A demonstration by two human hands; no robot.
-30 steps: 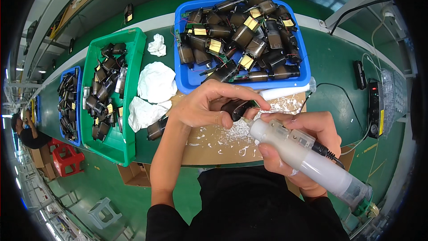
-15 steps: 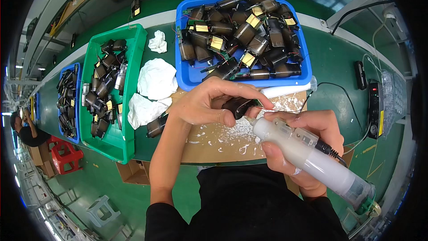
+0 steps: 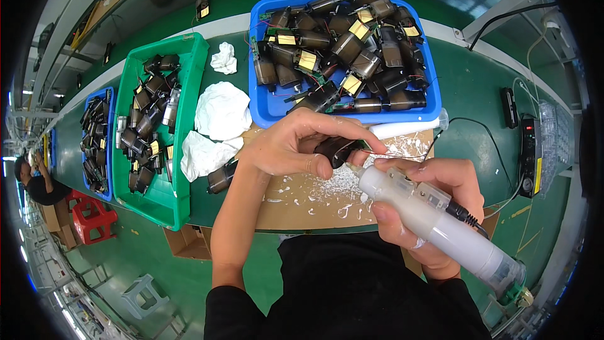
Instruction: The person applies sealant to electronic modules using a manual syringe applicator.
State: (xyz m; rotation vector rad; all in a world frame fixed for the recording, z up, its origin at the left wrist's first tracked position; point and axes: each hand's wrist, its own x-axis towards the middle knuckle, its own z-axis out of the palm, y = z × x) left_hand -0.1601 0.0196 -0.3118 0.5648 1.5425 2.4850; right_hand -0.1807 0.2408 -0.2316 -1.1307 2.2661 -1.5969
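Observation:
My left hand (image 3: 283, 148) is closed on a dark, see-through plastic housing (image 3: 335, 150), pinched between thumb and fingers above the brown board. Thin wires show at the housing's right end. In my right hand (image 3: 450, 179) is a glue dispenser (image 3: 465, 242), a clear syringe barrel filled with white paste, with a clear switch block and a black cable on its side. Its nozzle points up and left and meets the end of the housing; whether they touch, I cannot tell. White smears mark my right fingers.
White drips cover the brown board (image 3: 302, 204). A blue tray (image 3: 261, 110) heaped with similar housings stands behind; a green tray (image 3: 182, 198) holds more at left. Crumpled white cloths (image 3: 221, 112), a loose housing (image 3: 221, 177) and a black power box (image 3: 528, 154) lie around. Another person (image 3: 39, 182) sits far left.
Both hands stay almost in place. The dispenser's rear end has shifted slightly left. Beyond the table, a dark housing has moved a little to the right.

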